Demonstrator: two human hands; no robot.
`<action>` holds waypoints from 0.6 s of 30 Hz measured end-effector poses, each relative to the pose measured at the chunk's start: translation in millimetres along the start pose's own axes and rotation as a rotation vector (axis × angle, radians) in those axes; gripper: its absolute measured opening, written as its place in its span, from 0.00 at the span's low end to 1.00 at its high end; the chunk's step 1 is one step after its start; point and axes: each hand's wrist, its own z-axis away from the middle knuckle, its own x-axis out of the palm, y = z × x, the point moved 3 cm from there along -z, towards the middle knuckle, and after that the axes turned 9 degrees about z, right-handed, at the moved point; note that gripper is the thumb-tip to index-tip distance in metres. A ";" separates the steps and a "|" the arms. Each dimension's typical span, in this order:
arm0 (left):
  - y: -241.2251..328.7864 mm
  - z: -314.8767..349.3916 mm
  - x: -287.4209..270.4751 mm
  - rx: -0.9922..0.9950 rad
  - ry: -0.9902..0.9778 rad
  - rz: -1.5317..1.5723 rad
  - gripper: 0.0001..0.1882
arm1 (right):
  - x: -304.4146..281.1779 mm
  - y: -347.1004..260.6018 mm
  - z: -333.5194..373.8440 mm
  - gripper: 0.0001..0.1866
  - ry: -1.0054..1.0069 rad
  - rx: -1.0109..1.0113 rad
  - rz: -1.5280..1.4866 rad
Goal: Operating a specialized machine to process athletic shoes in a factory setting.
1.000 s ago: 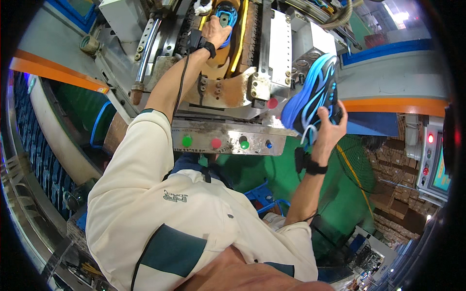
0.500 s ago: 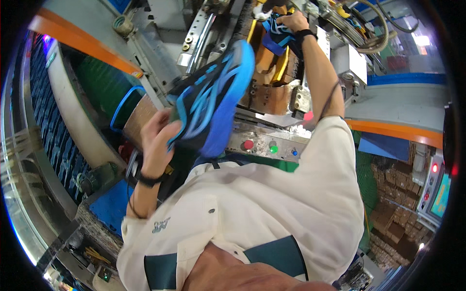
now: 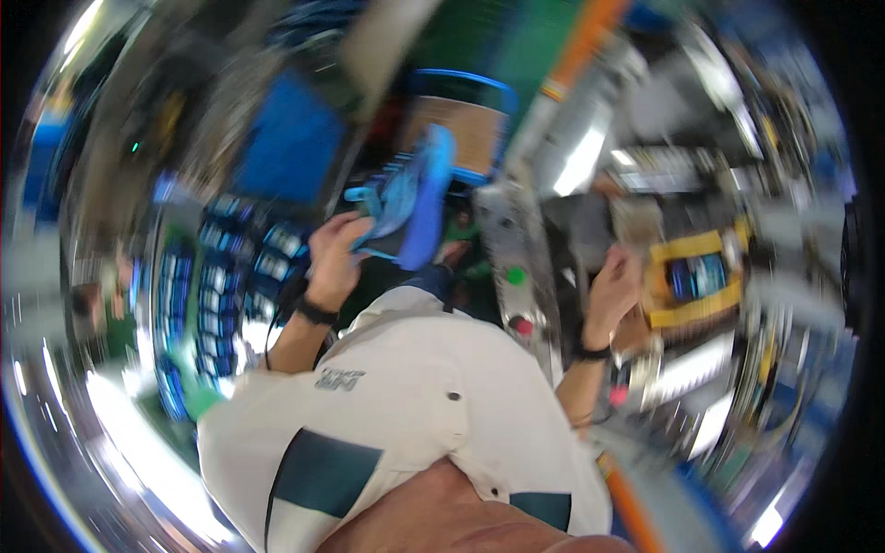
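Note:
A blue and black sports shoe (image 3: 415, 207) is tilted up in front of my body, toe end up. My left hand (image 3: 334, 253) is closed on its lower left edge. Out to the right, my right hand (image 3: 616, 286) is in the air beside the machine, apart from the shoe in my left hand. Its fingers are bent but smeared by motion, so whether they hold anything does not show. A second blue and black shoe (image 3: 698, 276) sits in the machine's yellow holder (image 3: 696, 318), just right of that hand.
Several rows of dark blue shoes (image 3: 217, 313) stand on the left. A blue panel (image 3: 288, 138) and a brown board in a blue frame (image 3: 470, 134) lie ahead. The machine's control strip, with a green button (image 3: 515, 275) and a red button (image 3: 522, 325), runs between my hands.
My view has swung left, bringing the rows of shoes in and shifting the machine right. My right hand has come off the shoe in the machine. My left hand still holds its shoe.

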 end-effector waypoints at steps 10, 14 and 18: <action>4.3 99.7 -127.8 -0.092 0.359 0.191 0.13 | 175.9 4.7 95.4 0.09 -0.373 -0.371 0.069; 19.7 117.4 -223.3 0.081 0.563 0.439 0.14 | 177.1 0.3 90.6 0.11 -0.347 -0.329 0.205; 44.9 94.6 -344.6 0.288 0.802 0.269 0.13 | 192.4 -2.4 82.4 0.13 -0.274 -0.335 0.342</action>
